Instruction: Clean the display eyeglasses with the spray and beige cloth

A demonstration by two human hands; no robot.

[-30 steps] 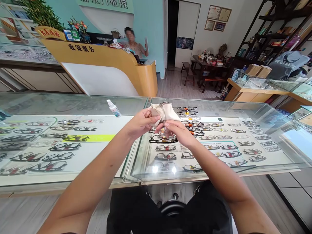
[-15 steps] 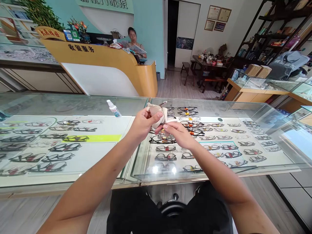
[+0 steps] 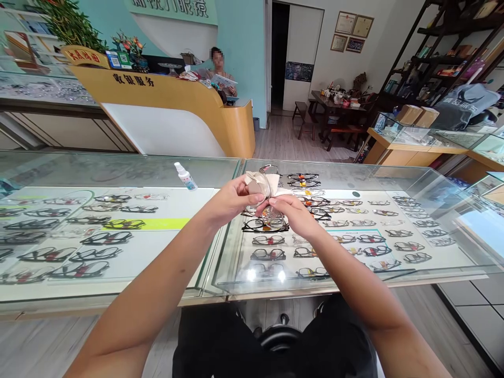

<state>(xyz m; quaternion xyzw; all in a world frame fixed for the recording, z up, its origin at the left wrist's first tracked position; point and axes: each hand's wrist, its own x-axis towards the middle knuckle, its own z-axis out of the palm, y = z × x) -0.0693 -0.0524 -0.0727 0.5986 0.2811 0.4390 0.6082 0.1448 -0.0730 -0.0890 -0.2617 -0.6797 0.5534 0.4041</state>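
My left hand (image 3: 233,199) grips a beige cloth (image 3: 258,184) folded around part of a thin-framed pair of glasses (image 3: 273,216). My right hand (image 3: 293,211) pinches the same glasses from the right, its fingertips close to those of my left hand. One round lens hangs below the fingers, and a thin temple curves up above the cloth. Both hands are over the glass display case (image 3: 226,247). A white spray bottle (image 3: 186,177) stands on the glass to the left of my left hand.
Rows of eyeglasses (image 3: 269,254) lie inside the case under the glass. Beyond it stand a wooden counter (image 3: 165,92) with a seated person (image 3: 220,73) behind it, and a dark table (image 3: 338,102). A black stool (image 3: 280,336) is between my legs.
The cloth has shifted slightly right and opened out more between my hands. More of the glasses' frame shows. My left hand has turned a little.
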